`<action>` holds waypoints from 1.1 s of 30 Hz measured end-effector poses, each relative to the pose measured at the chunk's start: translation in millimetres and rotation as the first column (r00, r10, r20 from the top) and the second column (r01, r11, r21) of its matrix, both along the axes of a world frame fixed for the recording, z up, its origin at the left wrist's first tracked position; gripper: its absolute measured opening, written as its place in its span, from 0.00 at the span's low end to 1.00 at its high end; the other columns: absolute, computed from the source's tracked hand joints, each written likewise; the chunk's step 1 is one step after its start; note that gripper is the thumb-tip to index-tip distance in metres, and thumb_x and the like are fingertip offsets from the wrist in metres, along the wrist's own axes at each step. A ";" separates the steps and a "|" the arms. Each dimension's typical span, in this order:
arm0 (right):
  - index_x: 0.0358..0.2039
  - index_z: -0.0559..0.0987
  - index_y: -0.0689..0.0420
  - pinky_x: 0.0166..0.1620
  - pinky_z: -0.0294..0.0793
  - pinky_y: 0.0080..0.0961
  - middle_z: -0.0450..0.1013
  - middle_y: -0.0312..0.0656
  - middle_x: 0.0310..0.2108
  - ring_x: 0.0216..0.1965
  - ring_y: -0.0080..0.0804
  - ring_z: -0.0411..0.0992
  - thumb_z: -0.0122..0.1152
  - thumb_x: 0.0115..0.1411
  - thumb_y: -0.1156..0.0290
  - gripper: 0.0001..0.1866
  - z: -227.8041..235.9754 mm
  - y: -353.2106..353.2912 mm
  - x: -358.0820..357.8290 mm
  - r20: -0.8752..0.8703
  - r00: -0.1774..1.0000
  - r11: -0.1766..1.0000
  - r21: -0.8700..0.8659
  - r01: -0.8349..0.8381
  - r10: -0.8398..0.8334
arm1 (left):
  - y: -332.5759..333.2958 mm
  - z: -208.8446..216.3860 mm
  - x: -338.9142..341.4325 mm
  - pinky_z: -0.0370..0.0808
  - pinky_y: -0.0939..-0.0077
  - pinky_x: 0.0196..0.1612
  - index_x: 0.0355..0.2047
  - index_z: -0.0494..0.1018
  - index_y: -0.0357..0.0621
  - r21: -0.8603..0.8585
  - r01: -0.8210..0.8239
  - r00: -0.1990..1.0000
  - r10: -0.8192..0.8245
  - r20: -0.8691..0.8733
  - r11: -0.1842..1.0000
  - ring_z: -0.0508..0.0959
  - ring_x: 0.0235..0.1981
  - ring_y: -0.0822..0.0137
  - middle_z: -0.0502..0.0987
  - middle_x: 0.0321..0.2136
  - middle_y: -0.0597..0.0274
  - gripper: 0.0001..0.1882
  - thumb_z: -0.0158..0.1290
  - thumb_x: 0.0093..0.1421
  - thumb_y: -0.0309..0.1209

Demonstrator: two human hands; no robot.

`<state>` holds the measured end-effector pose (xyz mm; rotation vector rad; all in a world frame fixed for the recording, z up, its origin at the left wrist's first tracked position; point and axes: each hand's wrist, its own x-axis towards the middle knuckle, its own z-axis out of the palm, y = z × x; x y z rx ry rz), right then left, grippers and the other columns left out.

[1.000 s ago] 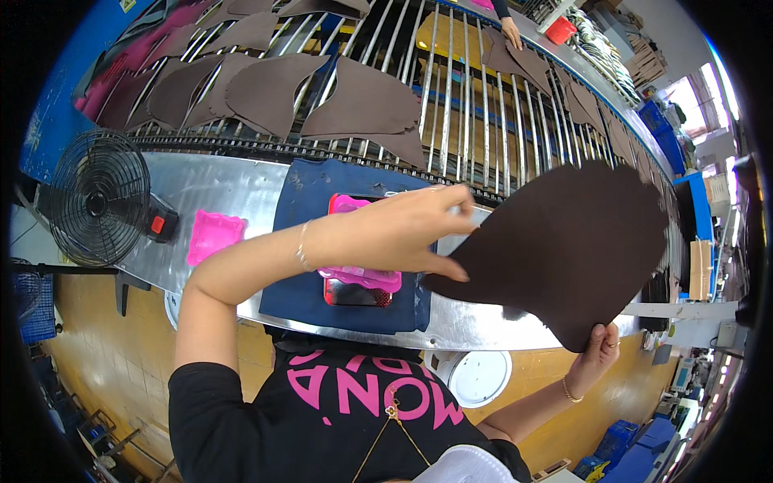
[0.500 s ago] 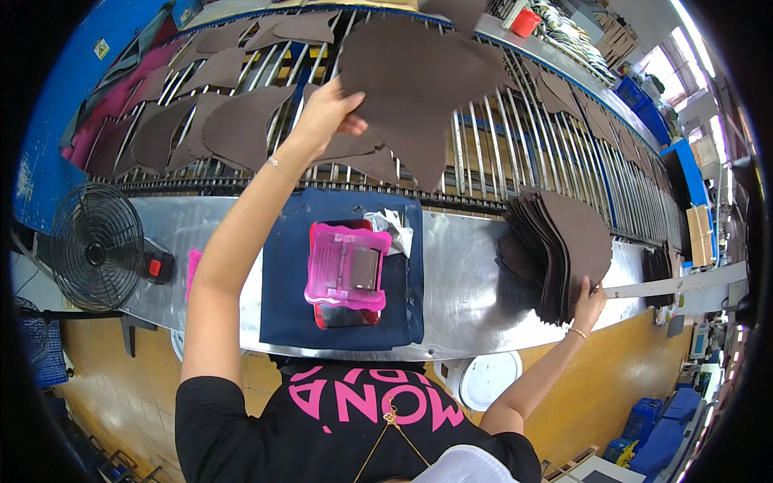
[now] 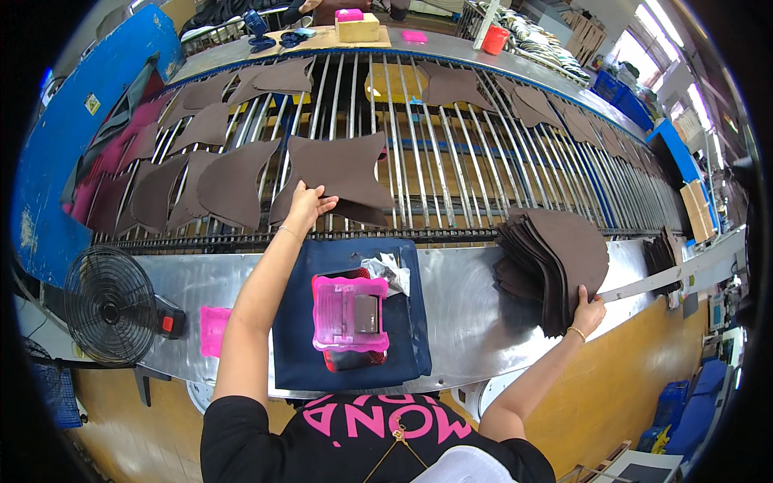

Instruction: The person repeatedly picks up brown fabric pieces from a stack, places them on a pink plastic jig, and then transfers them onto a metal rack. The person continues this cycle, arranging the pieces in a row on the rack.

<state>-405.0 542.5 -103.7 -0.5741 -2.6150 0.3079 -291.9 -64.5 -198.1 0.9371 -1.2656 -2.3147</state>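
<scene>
My left hand pinches the near edge of a dark brown cut sheet, which lies over metal rods, partly covering another brown piece beneath it. Whether the sheet is leather or fabric I cannot tell. On the right, a thick stack of similar brown cut sheets stands bent and leaning on the metal table. The fingers of my right hand are closed around the stack's lower right edge, with the thumb on its top sheet.
More brown pieces lie across the rod conveyor. A pink box in a red basket sits on dark blue cloth. A black fan stands at left, and a pale bar projects from the right.
My left hand has brought its brown sheet down and left from the air onto the rods. My right hand stays on the stack. The view has shifted toward the far side.
</scene>
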 end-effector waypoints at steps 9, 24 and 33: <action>0.37 0.75 0.74 0.46 0.70 0.38 0.75 0.57 0.34 0.38 0.48 0.73 0.70 0.43 0.42 0.41 -29.8 61.1 -28.8 0.001 0.997 0.932 -0.354 -0.074 0.080 | 8.1 43.9 59.5 0.69 0.81 0.15 0.65 0.41 0.50 -0.372 0.032 0.987 0.028 0.156 0.928 0.69 0.19 0.75 0.65 0.34 0.60 0.44 0.58 0.56 0.36; 0.51 0.67 0.59 0.45 0.71 0.29 0.75 0.53 0.41 0.42 0.42 0.74 0.50 0.66 0.62 0.18 112.7 -91.9 63.7 -0.381 0.790 0.827 -0.103 -0.552 0.480 | 48.2 118.1 140.5 0.70 0.85 0.20 0.59 0.60 0.44 -0.519 0.097 0.993 -0.119 -0.010 0.849 0.70 0.23 0.79 0.68 0.35 0.64 0.28 0.54 0.60 0.33; 0.49 0.65 0.63 0.49 0.66 0.17 0.73 0.47 0.44 0.43 0.23 0.69 0.55 0.61 0.78 0.16 99.2 -214.9 108.0 -0.709 0.236 -0.125 -0.417 -0.900 0.664 | 98.3 153.9 148.4 0.74 0.74 0.45 0.58 0.62 0.39 -0.482 0.192 0.880 -0.367 -0.301 0.855 0.75 0.45 0.66 0.70 0.48 0.55 0.25 0.53 0.61 0.30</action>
